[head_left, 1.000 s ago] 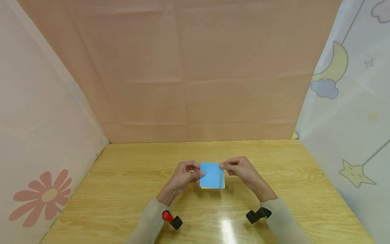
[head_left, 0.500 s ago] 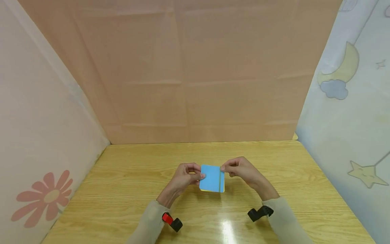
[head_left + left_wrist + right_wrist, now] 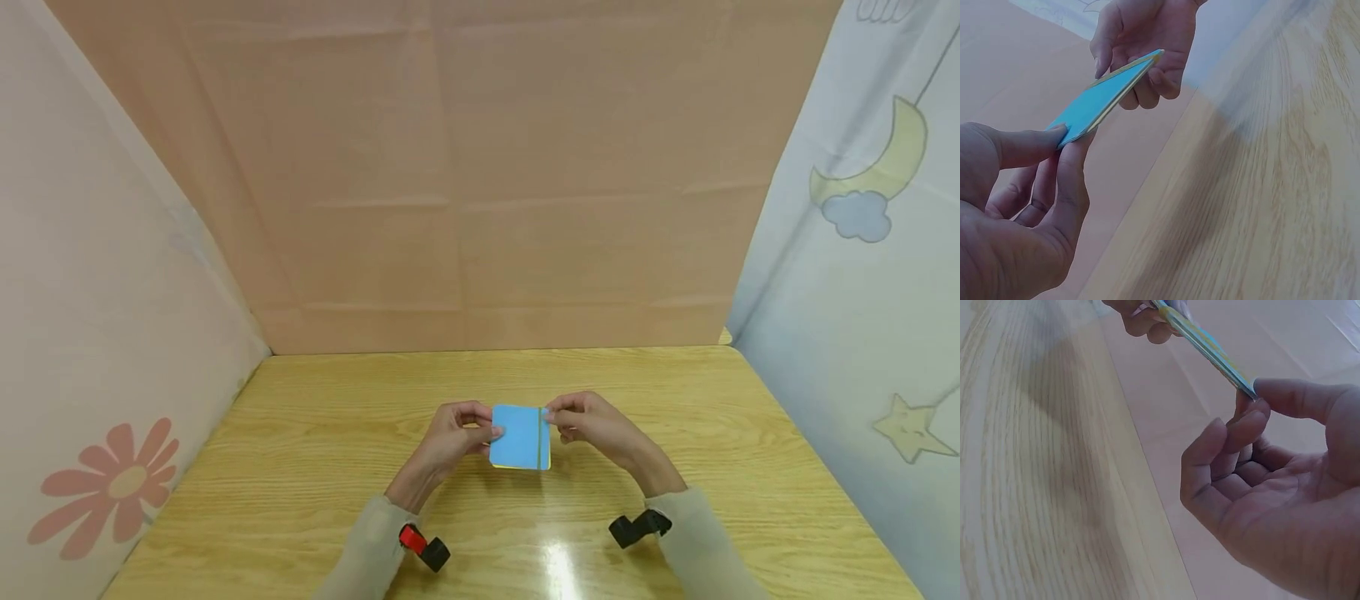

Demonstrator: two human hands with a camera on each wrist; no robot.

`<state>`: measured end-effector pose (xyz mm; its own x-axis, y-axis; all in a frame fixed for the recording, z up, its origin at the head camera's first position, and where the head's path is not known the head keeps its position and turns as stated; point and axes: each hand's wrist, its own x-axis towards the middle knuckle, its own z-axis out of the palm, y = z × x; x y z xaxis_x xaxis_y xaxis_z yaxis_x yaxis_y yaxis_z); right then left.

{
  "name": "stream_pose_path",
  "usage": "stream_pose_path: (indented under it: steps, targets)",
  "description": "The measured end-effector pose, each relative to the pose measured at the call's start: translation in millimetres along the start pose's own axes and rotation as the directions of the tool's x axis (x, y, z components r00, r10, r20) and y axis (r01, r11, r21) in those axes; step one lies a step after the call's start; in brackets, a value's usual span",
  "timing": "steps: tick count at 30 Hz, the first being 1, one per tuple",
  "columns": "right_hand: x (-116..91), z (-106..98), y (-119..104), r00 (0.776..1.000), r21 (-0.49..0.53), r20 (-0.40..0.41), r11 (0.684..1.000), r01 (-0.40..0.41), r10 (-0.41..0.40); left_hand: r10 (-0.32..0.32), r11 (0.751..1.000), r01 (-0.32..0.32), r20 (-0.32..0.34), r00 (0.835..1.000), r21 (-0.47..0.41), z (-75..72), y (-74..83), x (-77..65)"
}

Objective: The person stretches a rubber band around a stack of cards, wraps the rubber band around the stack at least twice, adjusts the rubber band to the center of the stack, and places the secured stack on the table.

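A thin stack of square cards (image 3: 516, 437), light blue on top with a yellow edge peeking out below, is held up over the table. A yellowish rubber band (image 3: 539, 442) runs straight across it near its right side. My left hand (image 3: 452, 435) pinches the left edge, thumb on the blue face and fingers behind. At the upper right edge, my right hand (image 3: 597, 423) pinches with thumb and forefinger beside the band. In the right wrist view the layered edge of the cards (image 3: 1213, 356) shows, with that hand's other fingers curled below.
A wood-grain table (image 3: 315, 467) lies beneath both hands. A plain brownish-pink sheet (image 3: 465, 208) hangs behind it. Printed cloths stand at the sides, a flower (image 3: 123, 483) on the left one and a moon (image 3: 892, 158) on the right one.
One second ago the rubber band showed as two spreading lines; now it lies as one straight strip. The cards have sunk slightly. The right side cloth has shifted rightward.
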<state>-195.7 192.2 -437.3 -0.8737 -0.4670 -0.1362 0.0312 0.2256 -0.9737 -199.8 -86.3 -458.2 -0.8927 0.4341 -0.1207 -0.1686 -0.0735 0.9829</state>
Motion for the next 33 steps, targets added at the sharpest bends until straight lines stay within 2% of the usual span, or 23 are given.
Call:
stream_pose_path:
  steps: [5,11,22,29,33]
  targets:
    - [-0.4,0.5,0.3,1.000,0.015,-0.012,1.000,-0.012,0.012,0.007,1.000,-0.007,0.003,1.000,0.001,-1.0,-2.3,0.4]
    - [-1.7,-0.6,0.9,0.999,-0.011,-0.028,1.000,0.017,-0.018,0.014,1.000,-0.014,-0.004,1.000,0.004,-1.4,-4.7,0.4]
    - [-1.7,3.4,0.0,0.999,-0.066,-0.053,0.998,0.007,-0.010,-0.044,0.999,0.044,-0.010,0.999,0.032,-2.3,-11.0,0.6]
    - [-0.5,3.6,-0.7,0.995,-0.085,-0.103,0.996,-0.006,-0.002,-0.051,0.998,0.052,-0.032,0.998,0.027,-3.1,-17.7,0.4]
    - [-1.1,1.6,-1.5,0.993,-0.095,-0.114,0.995,0.007,-0.018,-0.061,0.998,0.061,-0.013,0.998,0.014,-2.5,-19.8,1.8]
